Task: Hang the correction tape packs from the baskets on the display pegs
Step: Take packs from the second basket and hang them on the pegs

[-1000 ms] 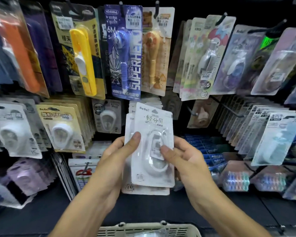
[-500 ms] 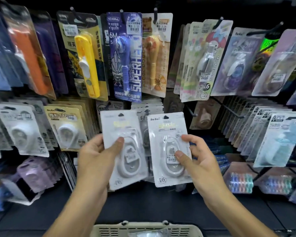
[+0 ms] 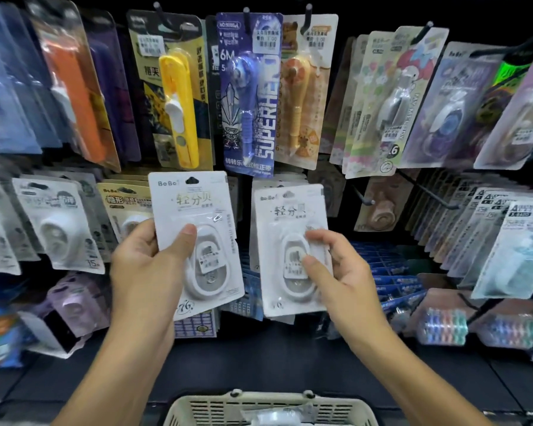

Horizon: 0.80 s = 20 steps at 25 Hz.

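While the left hand (image 3: 148,269) pinches one white correction tape pack (image 3: 194,241) by its lower left edge, thumb on the blister, the right hand (image 3: 333,272) grips a second identical pack (image 3: 291,247) at its blister, both raised before the display pegs (image 3: 308,13). Each card looks light, stiff and slightly slick, best held low so its top hang-hole stays free. Two packs are in hand; one basket (image 3: 268,408) waits below.
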### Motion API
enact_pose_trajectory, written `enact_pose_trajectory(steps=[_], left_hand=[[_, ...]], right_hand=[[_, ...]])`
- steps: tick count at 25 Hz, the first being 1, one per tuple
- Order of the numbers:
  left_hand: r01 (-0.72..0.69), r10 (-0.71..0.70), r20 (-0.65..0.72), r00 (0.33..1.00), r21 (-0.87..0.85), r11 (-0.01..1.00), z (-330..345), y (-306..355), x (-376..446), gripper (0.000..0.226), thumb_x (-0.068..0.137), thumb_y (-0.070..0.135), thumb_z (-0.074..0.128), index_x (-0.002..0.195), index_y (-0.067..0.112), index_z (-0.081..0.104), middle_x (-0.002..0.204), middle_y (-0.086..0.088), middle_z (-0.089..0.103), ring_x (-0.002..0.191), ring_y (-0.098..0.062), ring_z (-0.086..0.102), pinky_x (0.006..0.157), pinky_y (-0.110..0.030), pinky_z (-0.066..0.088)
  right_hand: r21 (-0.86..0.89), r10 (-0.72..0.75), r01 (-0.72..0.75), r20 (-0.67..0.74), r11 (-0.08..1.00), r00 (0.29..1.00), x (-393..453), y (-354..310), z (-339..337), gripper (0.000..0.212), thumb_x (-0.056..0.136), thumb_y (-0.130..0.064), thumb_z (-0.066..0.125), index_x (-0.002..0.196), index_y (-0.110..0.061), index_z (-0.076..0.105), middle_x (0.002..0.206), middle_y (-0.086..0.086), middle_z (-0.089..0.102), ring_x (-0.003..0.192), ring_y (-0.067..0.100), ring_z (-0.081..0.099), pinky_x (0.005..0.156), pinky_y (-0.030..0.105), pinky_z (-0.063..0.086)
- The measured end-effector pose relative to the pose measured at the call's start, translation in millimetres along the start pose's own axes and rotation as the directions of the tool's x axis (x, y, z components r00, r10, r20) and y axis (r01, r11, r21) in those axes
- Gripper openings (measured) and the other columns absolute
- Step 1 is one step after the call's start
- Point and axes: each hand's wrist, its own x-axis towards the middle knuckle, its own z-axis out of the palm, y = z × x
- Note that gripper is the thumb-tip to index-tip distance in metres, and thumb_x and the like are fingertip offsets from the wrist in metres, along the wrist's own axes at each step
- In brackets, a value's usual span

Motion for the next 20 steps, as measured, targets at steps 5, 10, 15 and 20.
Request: enact_pose_trajectory(steps=[5, 10, 15, 20], left_hand=[[-0.035, 0.036, 0.017, 0.999, -0.043, 0.998, 7.0, -2.4, -2.1, 0.017, 0.095, 0.008, 0.067, 0.100, 0.022, 0.075, 0.103, 0.006, 0.080, 0.100, -0.018, 0.076, 0.098, -0.049, 0.055], [-0.096, 0.098, 0.011, 0.995, -0.113, 0.989, 8.3, -3.4, -0.4, 0.018, 0.094, 0.007, 0.067, 0.099, 0.022, 0.074, 0.102, 0.006, 0.080, 0.099, -0.016, 0.076, 0.096, -0.045, 0.056], [-0.025, 0.070, 0.334, 0.940, -0.138, 0.990, 36.4, -13.7, -16.1, 0.016, 0.082, 0.020, 0.071, 0.096, 0.026, 0.077, 0.103, 0.000, 0.080, 0.094, -0.020, 0.077, 0.074, -0.033, 0.064], [-0.510, 0.240, 0.493, 0.836, 0.538, 0.671, 45.6, -30.2, -17.4, 0.044, 0.092, 0.042, 0.065, 0.134, 0.035, 0.056, 0.133, 0.023, 0.058, 0.121, -0.005, 0.054, 0.100, -0.028, 0.045]], right_hand=[[-0.052, 0.005, -0.011, -0.111, 0.999, 0.994, -1.9, -7.3, 13.9, 0.027, 0.086, -0.036, 0.061, 0.111, -0.044, 0.065, 0.115, -0.019, 0.069, 0.106, 0.007, 0.066, 0.091, 0.041, 0.055], [-0.272, 0.037, -0.036, -0.001, 0.962, 0.999, -2.3, -4.8, 10.9, 0.039, 0.098, -0.038, 0.061, 0.137, -0.037, 0.055, 0.136, -0.025, 0.051, 0.125, -0.007, 0.048, 0.111, 0.034, 0.042], [-0.056, -0.032, 0.041, 0.152, 0.998, 0.988, -4.7, -10.6, -0.7, 0.061, 0.082, -0.045, 0.074, 0.132, -0.050, 0.040, 0.131, -0.018, 0.062, 0.108, 0.010, 0.067, 0.090, 0.033, 0.057], [0.148, -0.005, 0.027, -0.149, 0.989, 0.989, 3.3, -4.2, -36.0, 0.064, 0.077, -0.012, 0.072, 0.122, -0.049, 0.047, 0.103, -0.003, 0.076, 0.091, 0.014, 0.074, 0.071, 0.027, 0.059]])
